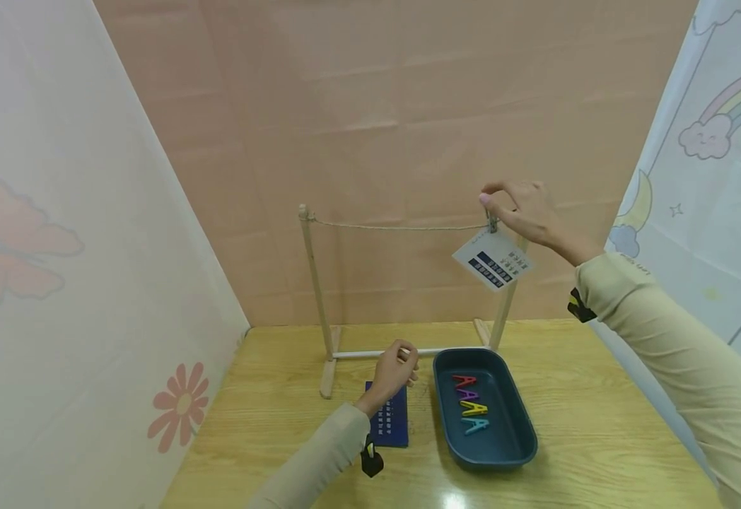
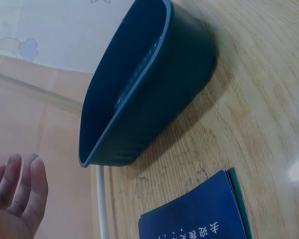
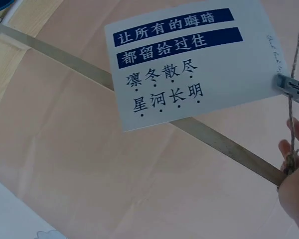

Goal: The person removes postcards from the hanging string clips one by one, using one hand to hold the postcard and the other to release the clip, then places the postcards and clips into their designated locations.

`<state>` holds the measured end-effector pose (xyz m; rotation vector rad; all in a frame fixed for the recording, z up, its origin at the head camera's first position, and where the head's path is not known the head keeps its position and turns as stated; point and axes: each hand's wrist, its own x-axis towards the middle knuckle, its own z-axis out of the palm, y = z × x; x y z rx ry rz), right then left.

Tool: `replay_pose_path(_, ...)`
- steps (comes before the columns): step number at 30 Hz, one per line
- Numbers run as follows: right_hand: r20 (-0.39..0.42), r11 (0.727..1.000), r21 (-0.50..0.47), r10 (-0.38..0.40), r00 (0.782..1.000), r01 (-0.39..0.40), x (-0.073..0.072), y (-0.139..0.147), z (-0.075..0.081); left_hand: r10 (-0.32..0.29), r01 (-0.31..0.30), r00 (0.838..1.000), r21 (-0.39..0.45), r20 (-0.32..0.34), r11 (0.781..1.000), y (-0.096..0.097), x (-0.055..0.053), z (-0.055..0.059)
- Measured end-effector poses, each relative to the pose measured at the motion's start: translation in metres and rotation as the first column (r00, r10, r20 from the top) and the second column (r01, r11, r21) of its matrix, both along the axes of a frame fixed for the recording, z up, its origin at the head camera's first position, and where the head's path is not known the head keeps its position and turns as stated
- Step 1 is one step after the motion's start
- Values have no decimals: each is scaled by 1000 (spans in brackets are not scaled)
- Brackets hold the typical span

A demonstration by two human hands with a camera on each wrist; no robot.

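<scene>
My right hand [image 1: 526,212] is up at the right end of the string [image 1: 396,227], its thumb and fingertips pinching the top of a grey clothespin [image 3: 291,87]. From that clothespin hangs a white card [image 3: 229,57] with dark blue bands and printed characters, tilted in the head view. Part of the clothespin's handle lies outside the right wrist view. Lower down, my left hand [image 1: 396,364] hovers with loosely bent fingers and holds nothing. Below it lies a stack of dark blue cards [image 2: 194,214], partly covered by the hand and forearm in the head view.
A wooden frame, with a left post [image 1: 317,283] and a right post [image 1: 506,304], carries the string. In front of its white bottom bar [image 1: 358,354] stands a dark teal basin [image 1: 504,463] with red, purple, yellow and blue clothespins [image 1: 474,408]. Printed cloth walls surround the wooden table [image 1: 269,424].
</scene>
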<state>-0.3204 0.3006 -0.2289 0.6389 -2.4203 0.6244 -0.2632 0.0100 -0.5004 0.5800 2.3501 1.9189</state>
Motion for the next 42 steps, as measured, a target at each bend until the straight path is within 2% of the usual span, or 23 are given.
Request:
replay_pose_path(7, 117, 998, 52, 12, 993, -18, 5, 2, 9, 25, -25, 1000, -1, -6, 1000, 7, -2, 5)
replay_pose_path(11, 162, 997, 70, 24, 987, -36, 7, 5, 11, 4, -3, 1000, 11, -14, 1000, 18, 0, 14)
replay_pose_path(15, 199, 996, 73, 29, 980, -45, 10, 6, 12, -8, 11, 998, 37, -60, 999, 30, -1, 25)
replay_pose_path(20, 219, 996, 77, 23, 975, -41, 10, 3, 14, 59, -58, 989, 11, -139, 998, 43, -4, 41)
replay_pose_path(25, 223, 998, 57, 25, 974, -39, 10, 1, 16, 125, -132, 974, -29, -188, 991, 55, -8, 59)
replay_pose_path(31, 261, 998, 46, 27, 965, -40, 12, -2, 18, 125, -120, 979, 40, -163, 992, 62, -11, 77)
replay_pose_path(35, 351, 1000, 0, 25, 936, -27, 16, -2, 22, 111, -98, 984, 96, -138, 991, 71, -12, 86)
replay_pose_path(39, 411, 999, -27, 28, 911, -19, 18, 1, 25, 108, -95, 983, 94, -145, 991, 82, -12, 94)
replay_pose_path(42, 410, 999, -24, 29, 912, -21, 19, 2, 26, 114, -102, 982, 84, -154, 991, 91, -11, 100)
